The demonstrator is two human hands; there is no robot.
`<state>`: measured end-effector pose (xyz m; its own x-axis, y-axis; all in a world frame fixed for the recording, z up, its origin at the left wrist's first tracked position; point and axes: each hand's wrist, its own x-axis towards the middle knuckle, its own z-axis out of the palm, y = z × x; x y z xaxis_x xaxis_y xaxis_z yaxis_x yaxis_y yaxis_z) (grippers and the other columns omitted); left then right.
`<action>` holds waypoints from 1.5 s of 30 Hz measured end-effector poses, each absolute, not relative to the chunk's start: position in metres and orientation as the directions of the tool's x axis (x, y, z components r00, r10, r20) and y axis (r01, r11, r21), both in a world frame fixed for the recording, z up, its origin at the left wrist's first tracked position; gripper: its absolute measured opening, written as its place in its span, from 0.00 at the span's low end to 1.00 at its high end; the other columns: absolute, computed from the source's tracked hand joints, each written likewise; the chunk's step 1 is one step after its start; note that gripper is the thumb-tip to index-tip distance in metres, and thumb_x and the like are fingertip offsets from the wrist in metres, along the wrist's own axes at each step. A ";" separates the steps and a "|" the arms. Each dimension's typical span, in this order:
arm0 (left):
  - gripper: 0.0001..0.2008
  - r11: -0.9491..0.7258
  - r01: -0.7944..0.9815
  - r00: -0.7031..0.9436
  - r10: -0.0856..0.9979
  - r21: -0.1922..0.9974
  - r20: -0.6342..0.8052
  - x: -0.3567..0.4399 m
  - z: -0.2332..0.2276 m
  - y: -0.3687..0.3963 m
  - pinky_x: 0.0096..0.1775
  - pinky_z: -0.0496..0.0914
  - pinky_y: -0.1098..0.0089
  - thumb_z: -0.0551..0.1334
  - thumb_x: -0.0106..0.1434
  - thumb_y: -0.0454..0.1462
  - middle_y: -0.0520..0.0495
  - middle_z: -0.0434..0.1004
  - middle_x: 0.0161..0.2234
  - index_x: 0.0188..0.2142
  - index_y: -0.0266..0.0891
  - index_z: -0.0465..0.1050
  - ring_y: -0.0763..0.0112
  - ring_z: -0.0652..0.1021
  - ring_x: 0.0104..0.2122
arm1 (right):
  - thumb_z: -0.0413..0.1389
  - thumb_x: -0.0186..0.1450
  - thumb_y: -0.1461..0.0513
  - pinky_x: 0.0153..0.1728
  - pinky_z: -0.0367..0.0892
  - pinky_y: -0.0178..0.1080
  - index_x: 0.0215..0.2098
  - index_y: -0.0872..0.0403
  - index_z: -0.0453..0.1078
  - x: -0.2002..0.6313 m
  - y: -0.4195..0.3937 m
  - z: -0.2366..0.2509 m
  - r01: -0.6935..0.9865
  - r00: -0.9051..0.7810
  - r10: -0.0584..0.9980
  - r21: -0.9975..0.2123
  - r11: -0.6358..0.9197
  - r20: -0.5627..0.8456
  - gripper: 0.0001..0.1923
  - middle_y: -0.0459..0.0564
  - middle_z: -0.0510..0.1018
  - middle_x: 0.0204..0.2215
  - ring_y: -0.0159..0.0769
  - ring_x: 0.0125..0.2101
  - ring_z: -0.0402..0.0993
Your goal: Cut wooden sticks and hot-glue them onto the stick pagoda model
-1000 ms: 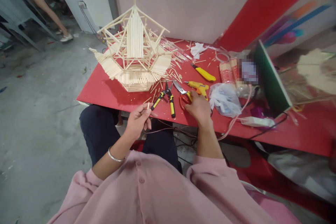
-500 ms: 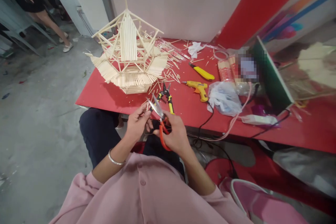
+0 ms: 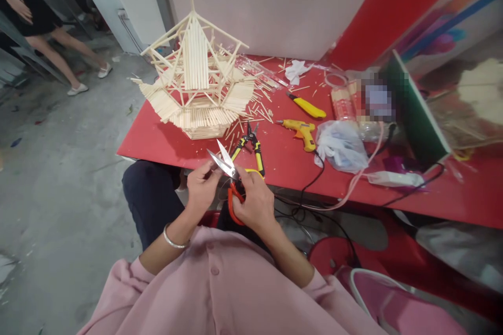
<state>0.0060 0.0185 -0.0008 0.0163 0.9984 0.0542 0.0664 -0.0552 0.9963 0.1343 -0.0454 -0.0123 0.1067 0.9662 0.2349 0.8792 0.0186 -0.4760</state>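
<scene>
My right hand [image 3: 253, 201] grips orange-handled scissors [image 3: 228, 178] with the blades apart, pointing up and left over the table's near edge. My left hand [image 3: 201, 186] pinches a small wooden stick next to the blades; the stick is mostly hidden by my fingers. Behind them on the red table [image 3: 157, 138] stands a pagoda-like model [image 3: 196, 89] built of thin wooden sticks. Yellow-and-black pliers [image 3: 251, 149] lie just beyond my hands.
Loose sticks [image 3: 261, 107] are scattered beside the model. A yellow glue gun [image 3: 301, 131], a yellow knife [image 3: 308, 107], a plastic bag [image 3: 340, 146], stick packs and cables lie to the right. A green board [image 3: 416, 110] leans at right. A person's legs [image 3: 66, 55] stand far left.
My right hand picked the scissors up from the table and brought them to my left hand; the blades now sit beside the stick, a little further left than half a second ago.
</scene>
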 end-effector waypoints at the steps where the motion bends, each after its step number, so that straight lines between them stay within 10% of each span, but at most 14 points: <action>1: 0.05 -0.060 0.078 0.014 0.998 0.995 0.059 0.006 -0.002 0.018 0.35 0.70 0.72 0.64 0.56 0.36 0.52 0.79 0.28 0.31 0.37 0.79 0.71 0.75 0.29 | 0.52 0.58 0.62 0.33 0.67 0.40 0.61 0.52 0.61 0.134 -0.045 -0.014 0.879 0.111 0.965 -0.477 0.016 0.237 0.31 0.51 0.70 0.36 0.41 0.36 0.69; 14: 0.08 -0.227 0.257 0.120 0.972 0.939 0.202 0.004 0.003 0.012 0.34 0.67 0.73 0.59 0.62 0.34 0.51 0.73 0.27 0.29 0.40 0.75 0.72 0.72 0.28 | 0.53 0.60 0.61 0.33 0.67 0.38 0.60 0.52 0.62 0.133 -0.041 -0.024 0.810 0.132 0.947 -0.582 0.066 0.291 0.29 0.51 0.73 0.34 0.40 0.35 0.71; 45: 0.04 -0.001 0.065 0.001 1.000 0.998 0.001 -0.014 -0.005 -0.008 0.29 0.73 0.74 0.64 0.58 0.36 0.52 0.72 0.26 0.28 0.40 0.78 0.74 0.74 0.25 | 0.52 0.62 0.61 0.32 0.71 0.41 0.58 0.56 0.64 0.119 -0.039 -0.064 0.716 0.005 0.910 -0.636 0.287 0.415 0.25 0.54 0.74 0.32 0.40 0.32 0.72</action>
<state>-0.0142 -0.0082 -0.0048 0.0006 1.0000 0.0011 0.0652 -0.0012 0.9979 0.1189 -0.0394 -0.0645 0.0048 0.9097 0.4152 0.7160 0.2868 -0.6364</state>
